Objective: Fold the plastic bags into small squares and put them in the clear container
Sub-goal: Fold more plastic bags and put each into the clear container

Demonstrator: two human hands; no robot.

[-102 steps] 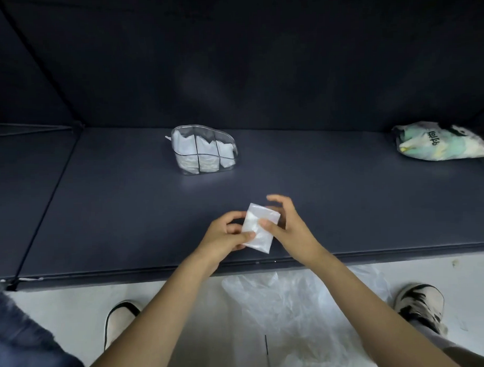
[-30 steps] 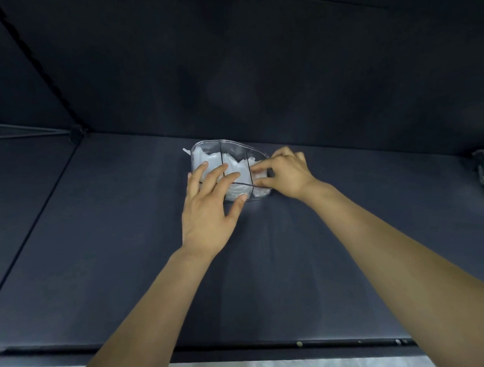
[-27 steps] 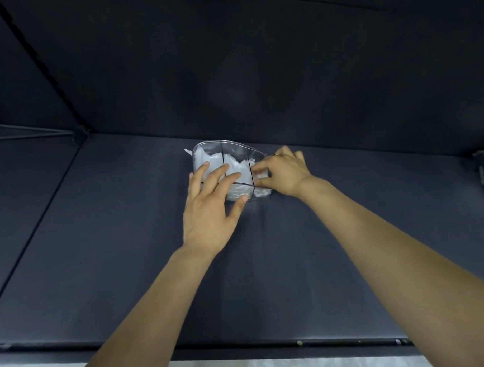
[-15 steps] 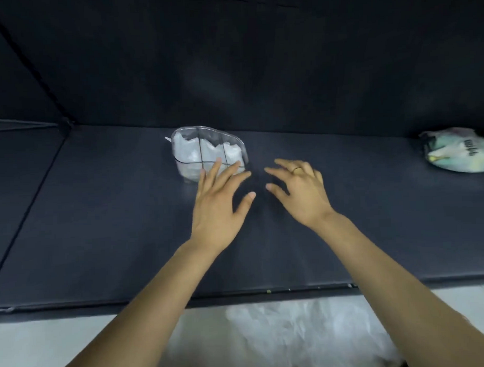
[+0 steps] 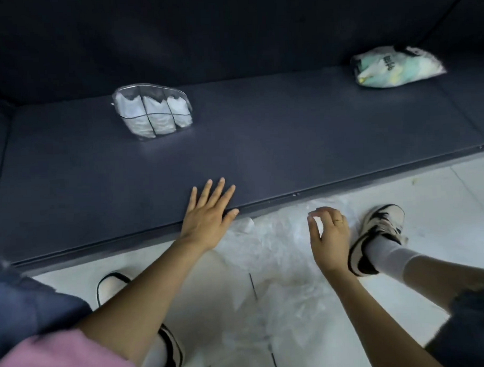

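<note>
The clear container (image 5: 152,112) stands at the back left of the dark platform (image 5: 261,144), packed with several folded white bags. My left hand (image 5: 209,214) lies flat with spread fingers on the platform's front edge and holds nothing. My right hand (image 5: 329,235) hovers below the platform, fingers loosely curled, over a heap of clear plastic bags (image 5: 276,253) on the white floor. I cannot tell whether its fingertips touch the plastic.
A bulging white and green bag (image 5: 396,66) lies at the platform's back right. Dark walls close the back and sides. My two shoes (image 5: 379,233) stand on the white tiled floor beside the plastic heap.
Both hands have drawn back from the container to the front. My left hand now rests on the platform's edge; my right hand has dropped over the bags on the floor. The view tilted down.
</note>
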